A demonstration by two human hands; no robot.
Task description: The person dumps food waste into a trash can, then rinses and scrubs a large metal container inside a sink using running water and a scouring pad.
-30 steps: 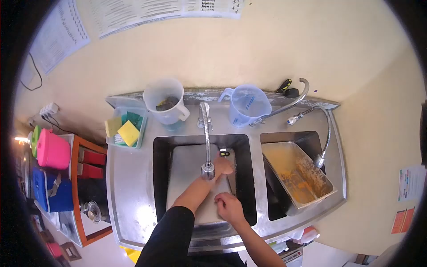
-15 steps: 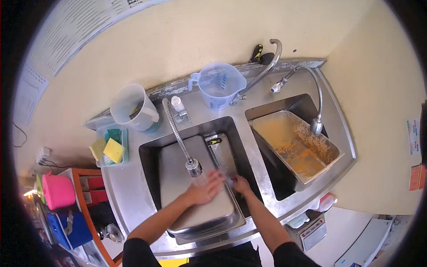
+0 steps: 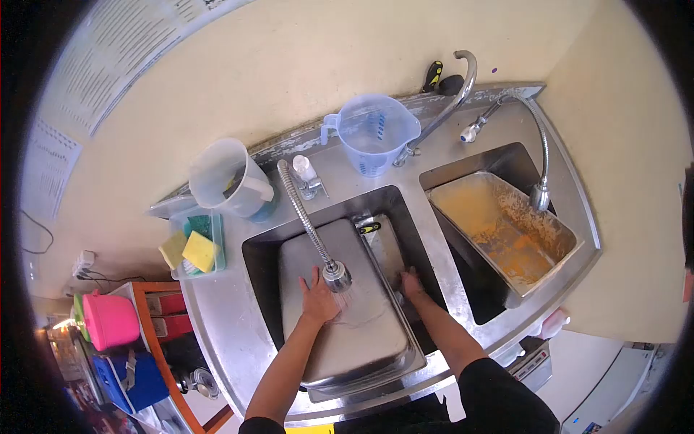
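Left hand (image 3: 318,302), spread flat, gripping nothing, rests on silver rectangular steel pan (image 3: 363,343), base up in steel left basin (image 3: 262,264); right hand (image 3: 410,284) near its edge, I can't tell its grip. Wet pan cd skid w/ only palm pressure; round chrome spray head (image 3: 337,276) cd splash.

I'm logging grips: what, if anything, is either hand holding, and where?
The left hand rests open on the metal pan's broad face, gripping nothing. Whether the right hand, beside the pan, holds anything cannot be told.

Bright light, metallic glare, fisheye bend, black corners
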